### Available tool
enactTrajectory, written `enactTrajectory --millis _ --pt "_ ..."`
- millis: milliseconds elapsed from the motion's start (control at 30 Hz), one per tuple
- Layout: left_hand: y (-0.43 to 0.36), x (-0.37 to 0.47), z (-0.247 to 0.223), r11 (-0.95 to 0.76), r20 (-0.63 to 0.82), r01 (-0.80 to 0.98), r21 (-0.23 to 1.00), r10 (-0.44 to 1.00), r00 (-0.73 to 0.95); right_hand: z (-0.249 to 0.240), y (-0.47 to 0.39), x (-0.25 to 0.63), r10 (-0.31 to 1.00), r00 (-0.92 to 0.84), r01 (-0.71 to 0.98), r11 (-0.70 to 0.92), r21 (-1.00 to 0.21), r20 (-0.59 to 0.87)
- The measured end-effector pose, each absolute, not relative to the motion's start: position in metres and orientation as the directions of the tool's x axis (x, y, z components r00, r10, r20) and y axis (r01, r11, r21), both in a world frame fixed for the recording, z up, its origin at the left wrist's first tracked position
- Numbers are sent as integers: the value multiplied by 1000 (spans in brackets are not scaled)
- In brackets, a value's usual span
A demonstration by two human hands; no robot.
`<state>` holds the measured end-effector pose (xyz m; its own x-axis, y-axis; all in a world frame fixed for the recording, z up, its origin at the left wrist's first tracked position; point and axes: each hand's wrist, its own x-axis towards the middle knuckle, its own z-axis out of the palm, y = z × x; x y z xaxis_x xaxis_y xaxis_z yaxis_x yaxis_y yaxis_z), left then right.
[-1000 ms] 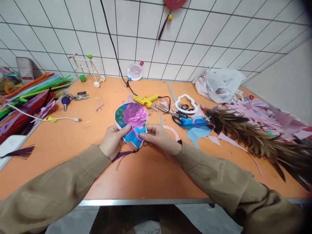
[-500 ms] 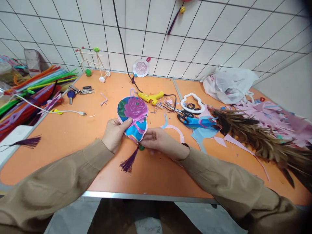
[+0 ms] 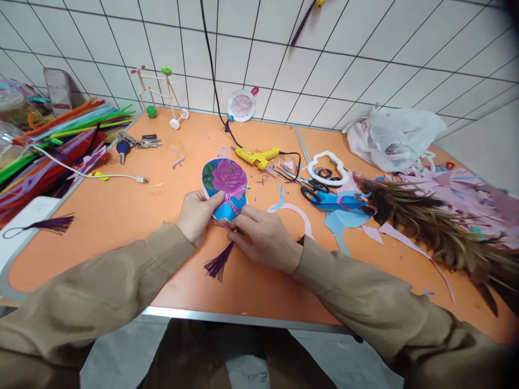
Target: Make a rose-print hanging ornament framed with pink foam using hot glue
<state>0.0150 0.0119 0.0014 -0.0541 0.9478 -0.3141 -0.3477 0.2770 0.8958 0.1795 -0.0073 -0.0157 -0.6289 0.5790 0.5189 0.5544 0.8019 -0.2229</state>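
Observation:
A gourd-shaped fabric ornament [image 3: 227,181] with a purple rose on blue is held above the orange table. My left hand [image 3: 197,215] grips its left side, thumb on the front. At the ornament's lower end, my right hand [image 3: 265,235] pinches around the spot where the cord and a green bead join; the fingers mostly cover the bead. A dark purple tassel [image 3: 219,262] hangs below. Just beyond the ornament lies a yellow glue gun [image 3: 257,158].
Black-handled scissors [image 3: 315,190], a white cloud-shaped frame [image 3: 310,167], fabric scraps [image 3: 344,219] and brown feathers [image 3: 438,232] lie right. Keys [image 3: 122,147], a white cable [image 3: 117,175] and pipe cleaners [image 3: 81,146] are left. A plastic bag [image 3: 393,140] stands at the back right.
My right hand's fingers have closed in over the ornament's bottom tip and the green bead, which showed more before. The whole view has shifted slightly.

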Motion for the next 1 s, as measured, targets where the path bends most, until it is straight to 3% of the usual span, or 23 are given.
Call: enactTrajectory --millis 100,167,300,433,600,767,1000 --pt "12 15 1 276 -312 -344 897 949 -52 -16 -7 180 575 -598 500 812 -300 559" --pt "12 15 1 263 -300 -362 894 953 -49 -14 -6 181 642 -529 462 766 -446 555" --pt "11 15 2 239 -282 -418 877 959 -43 -9 -1 182 877 -224 387 480 -787 425" --pt "11 16 3 229 -273 -444 866 961 -37 -11 9 181 975 -99 195 215 -957 198" --pt "7 18 5 254 -283 -458 852 959 5 -13 12 176 979 -186 -16 79 -997 80" --pt "6 17 8 270 -291 -476 837 956 31 -12 10 175 976 -214 -28 22 -999 27" --pt "18 6 7 236 -307 -493 837 949 -67 -13 8 176 968 -249 -8 4 -1000 5"
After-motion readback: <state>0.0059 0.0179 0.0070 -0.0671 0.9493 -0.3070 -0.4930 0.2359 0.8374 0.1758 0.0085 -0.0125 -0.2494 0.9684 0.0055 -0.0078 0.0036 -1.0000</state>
